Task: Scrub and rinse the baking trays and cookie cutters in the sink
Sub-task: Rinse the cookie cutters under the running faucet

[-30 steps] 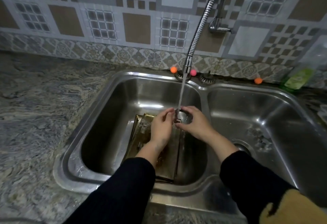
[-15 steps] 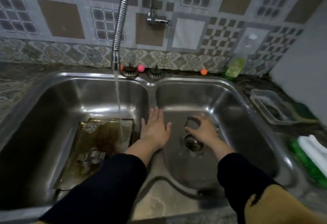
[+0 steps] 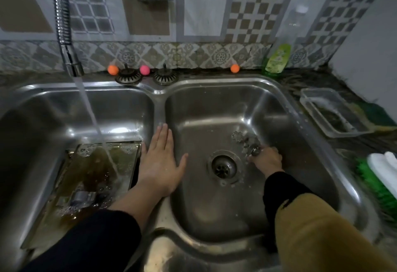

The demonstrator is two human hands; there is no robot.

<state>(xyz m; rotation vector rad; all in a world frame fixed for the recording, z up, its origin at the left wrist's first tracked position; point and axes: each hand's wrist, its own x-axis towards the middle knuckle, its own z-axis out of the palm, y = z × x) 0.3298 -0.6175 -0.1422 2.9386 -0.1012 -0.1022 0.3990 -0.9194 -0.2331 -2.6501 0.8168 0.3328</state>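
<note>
Stained baking trays (image 3: pixel 120 164) lie in the left basin of the steel double sink (image 3: pixel 159 96), under the running water (image 3: pixel 91 115). A metal cookie cutter (image 3: pixel 82 198) rests on them. Several flower-shaped cookie cutters (image 3: pixel 241 138) lie on the floor of the right basin, beyond the drain (image 3: pixel 223 167). My right hand (image 3: pixel 267 161) is low in that basin, fingers curled on a small round cookie cutter (image 3: pixel 255 151) that touches the group. My left hand (image 3: pixel 160 162) lies flat and open on the divider between the basins, holding nothing.
The flexible tap hose (image 3: pixel 63 22) hangs over the left basin. Two sink strainers (image 3: pixel 129 76) and small coloured balls (image 3: pixel 112 69) sit behind the basins. On the right counter are a green soap bottle (image 3: pixel 277 58), a clear plastic container (image 3: pixel 335 115) and a green scrub brush (image 3: pixel 378 185).
Both hands held the round cutter under the stream a second ago. My right hand has carried it across into the right basin, and my left hand has come to rest on the divider.
</note>
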